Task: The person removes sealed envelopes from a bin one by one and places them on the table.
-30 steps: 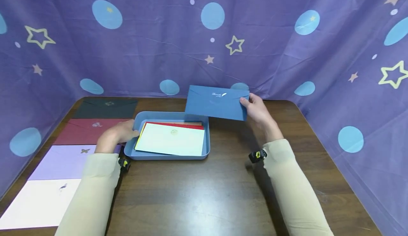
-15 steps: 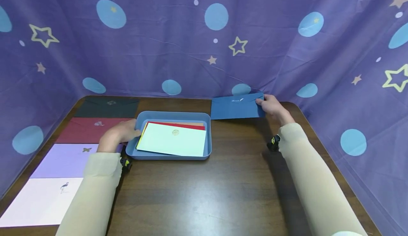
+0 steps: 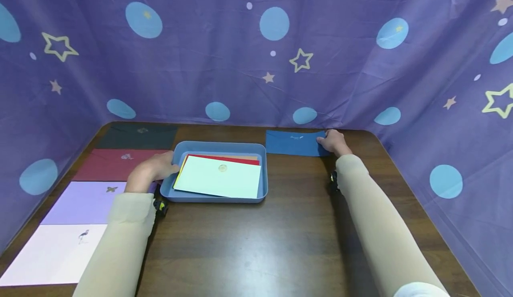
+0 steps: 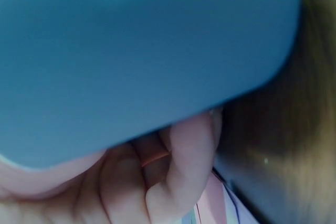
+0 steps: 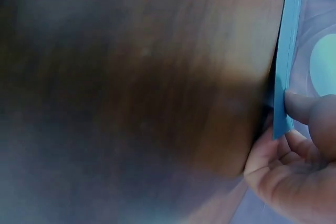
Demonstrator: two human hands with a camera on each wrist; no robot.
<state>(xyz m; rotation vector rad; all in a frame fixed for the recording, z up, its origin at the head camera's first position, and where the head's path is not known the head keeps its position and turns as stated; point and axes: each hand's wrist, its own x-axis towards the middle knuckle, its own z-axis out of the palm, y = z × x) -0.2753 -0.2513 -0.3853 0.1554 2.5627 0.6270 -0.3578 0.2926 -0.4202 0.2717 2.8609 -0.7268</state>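
At the back of the table, my right hand [image 3: 334, 142] pinches the right end of a blue envelope [image 3: 290, 143] with white script on it. In the right wrist view the thumb is on one face of the envelope [image 5: 283, 66] and the fingers are curled beneath, close to the tabletop. My left hand [image 3: 158, 165] grips the left side of a blue tray [image 3: 214, 200], its fingers curled against the tray wall [image 4: 131, 77] in the left wrist view. Inside the tray lies a stack of envelopes, a pale mint one [image 3: 218, 181] on top and a red one [image 3: 252, 161] showing behind it.
Down the left side lie a dark green envelope [image 3: 136, 137], a maroon one [image 3: 104, 163], a lilac one [image 3: 80, 203] and a white one [image 3: 52, 257] in a column. A purple patterned curtain [image 3: 240, 83] hangs behind the wooden table [image 3: 240, 243].
My right hand has carried the blue envelope rightward from over the tray's corner and lowered it close to the table at the back. The left hand stays at the tray.
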